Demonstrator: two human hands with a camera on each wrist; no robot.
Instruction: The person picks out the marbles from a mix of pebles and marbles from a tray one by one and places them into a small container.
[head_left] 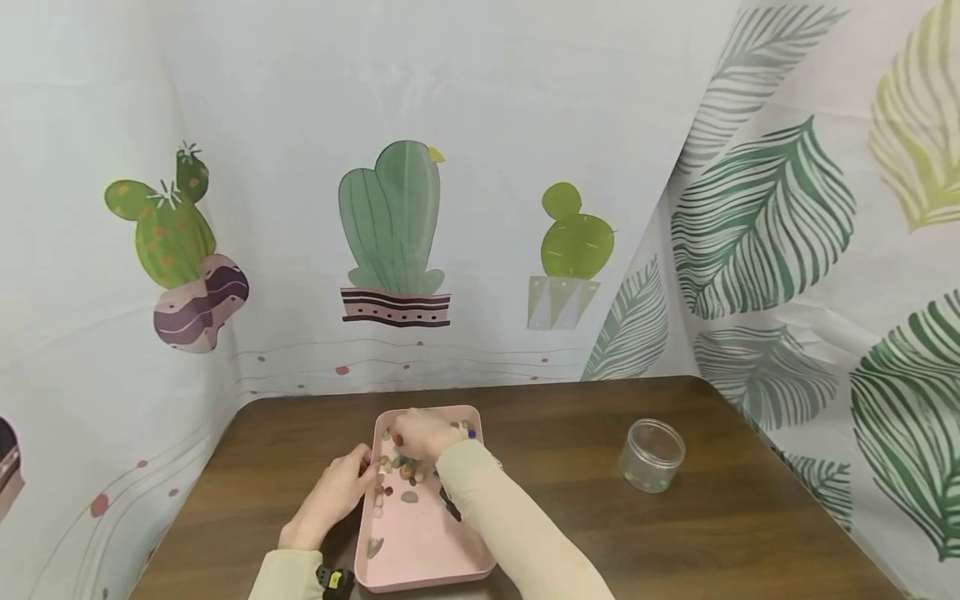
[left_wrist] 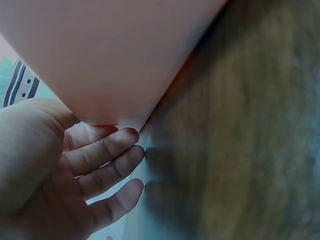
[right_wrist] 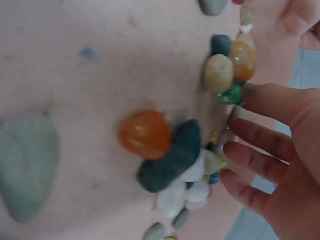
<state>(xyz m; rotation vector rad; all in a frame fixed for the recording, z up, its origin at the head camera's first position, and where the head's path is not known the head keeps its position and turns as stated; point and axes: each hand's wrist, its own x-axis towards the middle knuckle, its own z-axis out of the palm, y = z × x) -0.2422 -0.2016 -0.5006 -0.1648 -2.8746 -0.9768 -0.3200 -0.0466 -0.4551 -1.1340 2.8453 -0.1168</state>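
A pink tray (head_left: pixel 423 550) holds many smooth stones and glass marbles, mostly along its left side. My left hand (head_left: pixel 337 492) grips the tray's left edge, thumb at the rim; in the left wrist view its fingers (left_wrist: pixel 117 145) lie against the outer wall. My right hand (head_left: pixel 423 433) reaches into the far part of the tray. Seen from the right wrist, its spread fingers (right_wrist: pixel 260 165) are among the stones, one tip beside a green marble (right_wrist: pixel 231 95). Close by lie an orange stone (right_wrist: pixel 145 134), a long dark green stone (right_wrist: pixel 172 157) and several white stones.
On the table (head_left: pixel 570 433) to the right of the tray stands a clear round jar (head_left: pixel 652 455) with a few marbles at its bottom. A flat grey-green stone (right_wrist: pixel 27 165) lies apart from the cluster. Behind the table hangs a cloth (head_left: pixel 487 100) printed with cacti and leaves.
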